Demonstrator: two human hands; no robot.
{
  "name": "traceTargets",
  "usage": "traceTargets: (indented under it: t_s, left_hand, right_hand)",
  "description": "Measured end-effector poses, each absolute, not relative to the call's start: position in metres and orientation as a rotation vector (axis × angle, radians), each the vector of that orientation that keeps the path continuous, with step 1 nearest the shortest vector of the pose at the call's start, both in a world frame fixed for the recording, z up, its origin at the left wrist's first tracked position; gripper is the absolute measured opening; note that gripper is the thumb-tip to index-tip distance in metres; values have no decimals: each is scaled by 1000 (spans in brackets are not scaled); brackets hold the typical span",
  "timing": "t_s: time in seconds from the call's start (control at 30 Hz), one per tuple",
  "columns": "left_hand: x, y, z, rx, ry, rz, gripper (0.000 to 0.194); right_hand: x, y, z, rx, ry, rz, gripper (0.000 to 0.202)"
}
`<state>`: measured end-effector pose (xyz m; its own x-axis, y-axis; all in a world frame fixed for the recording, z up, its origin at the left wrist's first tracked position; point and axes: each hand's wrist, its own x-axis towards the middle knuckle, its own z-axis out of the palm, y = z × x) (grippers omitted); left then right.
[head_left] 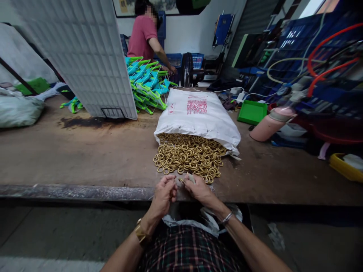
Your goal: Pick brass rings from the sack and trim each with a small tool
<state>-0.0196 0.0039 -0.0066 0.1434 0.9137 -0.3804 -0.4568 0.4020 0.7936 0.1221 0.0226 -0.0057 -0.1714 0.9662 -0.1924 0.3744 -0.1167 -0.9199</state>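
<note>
Several gold-coloured rings spill in a heap from the mouth of a white woven sack on the table. Just in front of the heap, my left hand is closed, its thumb and fingertips drawn together; whether anything is between them I cannot make out. My right hand is closed round a small flat grey tool whose kind is unclear. A single ring shows at the right hand's fingertips, between the two hands.
A tall white ribbed panel stands on the table at left. Behind it lie green and blue plastic frames. To the right are a green tray and a pink bottle. Across the table works another person.
</note>
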Motion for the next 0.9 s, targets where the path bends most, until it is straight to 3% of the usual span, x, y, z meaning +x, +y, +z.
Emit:
traceTargets:
  t_s: [0.2, 0.47, 0.9]
  left_hand:
    - [-15, 4, -6, 845, 1118, 990, 32]
    - [-13, 1, -9, 957, 1154, 1015, 27]
    - [-19, 3, -8, 846, 1023, 888, 34]
  right_hand:
    - [118, 16, -5, -1340, -1269, 1671, 21]
    - [117, 25, -27, -1396, -1537, 1318, 28]
    - [115, 25, -21, -1393, -1510, 1364, 27]
